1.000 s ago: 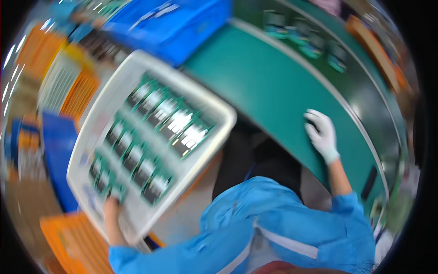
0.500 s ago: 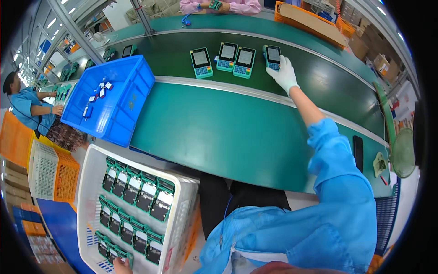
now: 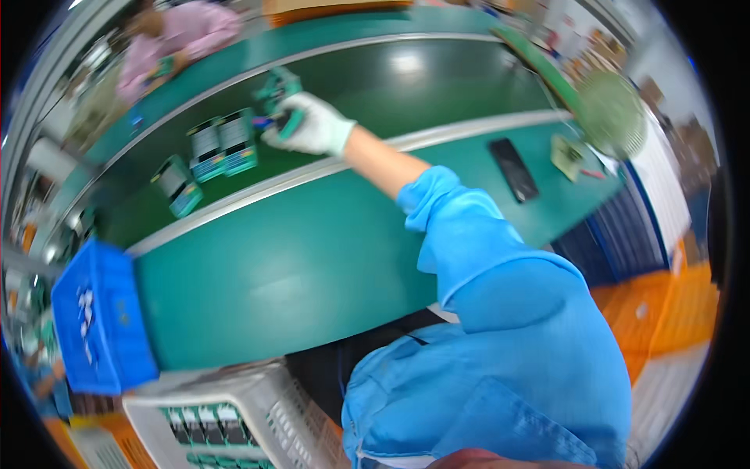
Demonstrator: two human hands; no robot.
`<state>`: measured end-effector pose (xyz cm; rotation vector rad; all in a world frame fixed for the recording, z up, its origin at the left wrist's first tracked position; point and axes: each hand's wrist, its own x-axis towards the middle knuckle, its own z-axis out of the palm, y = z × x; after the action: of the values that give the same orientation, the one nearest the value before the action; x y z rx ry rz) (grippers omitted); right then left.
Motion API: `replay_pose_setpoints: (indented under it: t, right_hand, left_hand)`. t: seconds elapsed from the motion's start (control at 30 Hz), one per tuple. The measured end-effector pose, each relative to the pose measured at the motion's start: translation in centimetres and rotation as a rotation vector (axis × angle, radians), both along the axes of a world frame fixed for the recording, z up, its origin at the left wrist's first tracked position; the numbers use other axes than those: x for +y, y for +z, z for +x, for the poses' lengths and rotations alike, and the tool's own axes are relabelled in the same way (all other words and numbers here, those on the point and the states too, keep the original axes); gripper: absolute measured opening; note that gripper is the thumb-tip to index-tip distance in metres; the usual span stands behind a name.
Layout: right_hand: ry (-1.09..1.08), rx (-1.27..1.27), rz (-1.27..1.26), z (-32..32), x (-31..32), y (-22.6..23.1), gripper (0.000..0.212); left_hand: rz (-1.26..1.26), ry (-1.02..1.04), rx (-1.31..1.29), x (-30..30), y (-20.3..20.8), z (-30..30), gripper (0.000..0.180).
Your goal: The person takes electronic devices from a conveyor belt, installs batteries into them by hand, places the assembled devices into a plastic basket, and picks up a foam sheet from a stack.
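My right hand [image 3: 308, 129], in a white glove, is closed on a green card payment terminal [image 3: 279, 84] above the dark green conveyor belt. The terminal is tilted up off the belt and smeared by motion. A small blue and red piece [image 3: 263, 123] shows beside my fingers; whether it is attached I cannot tell. Left of my hand, three more terminals lie face up on the belt: one close by [image 3: 237, 141], another right against it [image 3: 206, 148], and a third set apart [image 3: 178, 186]. My left hand is out of the picture.
A blue bin [image 3: 101, 313] with small parts stands at the bench's left end. Below it, a white crate [image 3: 262, 399] holds rows of green-framed units. A black phone [image 3: 513, 170] and a green fan [image 3: 605, 113] are at the right. Across the belt sits a person in pink [image 3: 191, 35].
The view has swung right. My right hand has lifted the terminal off the belt and tilted it. My left hand, earlier at the crate's units, has left the picture.
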<state>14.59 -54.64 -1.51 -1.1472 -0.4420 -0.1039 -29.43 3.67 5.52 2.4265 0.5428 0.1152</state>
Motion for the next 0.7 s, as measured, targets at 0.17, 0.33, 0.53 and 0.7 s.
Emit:
replay_pose_setpoints:
  t: [0.17,0.33,0.53,0.7]
  right_hand:
    - [-0.062,-0.148,-0.192,-14.5,4.3,2.3,0.033]
    - [0.289,0.197,0.146,-25.2,9.6,3.4,0.016]
    - [-0.271,-0.117,-0.388,-30.1,11.4,5.6,0.094]
    - [-1.025,-0.418,-0.847,-27.5,13.4,0.6,0.100]
  left_hand:
    - [-0.882,-0.466,-0.062,-13.6,-1.2,10.1,0.034]
    - [-1.313,-0.787,0.088,-26.5,-3.2,15.5,0.042]
    - [-1.090,-0.545,-0.235,-27.4,-3.4,14.0,0.043]
    - [0.152,-0.891,-0.581,-26.1,-0.8,12.4,0.049]
